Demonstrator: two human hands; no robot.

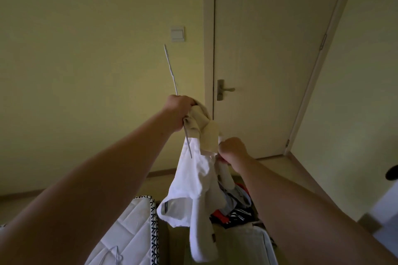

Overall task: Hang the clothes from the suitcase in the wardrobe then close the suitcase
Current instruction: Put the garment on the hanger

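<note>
The left hand [178, 112] is raised in front of the person at the end of an outstretched bare arm. Its fingers are curled tight round the thin grey hanger [171, 73] and a bunched beige garment [203, 129] together. The hanger stands nearly upright and tilts a little to the left: one end points up towards the light switch [177, 33] on the wall, and the other sticks out below the fist, across the white garment [189, 178].

The right hand [233, 149] is lower and just to the right, apart from the left hand. Its fingers are closed in a pinch on the upper edge of the white garment, where that edge meets the beige cloth. The right forearm reaches up from the lower right corner.

The white garment hangs loose from both hands, with a sleeve trailing down. Below and behind it lies a pile of clothes [237, 211] in mixed colours; the case round the pile is too hidden to make out. To the left is a white quilted surface [129, 232] with a second hanger [117, 254] lying on it. A closed door [269, 60] stands behind
</note>
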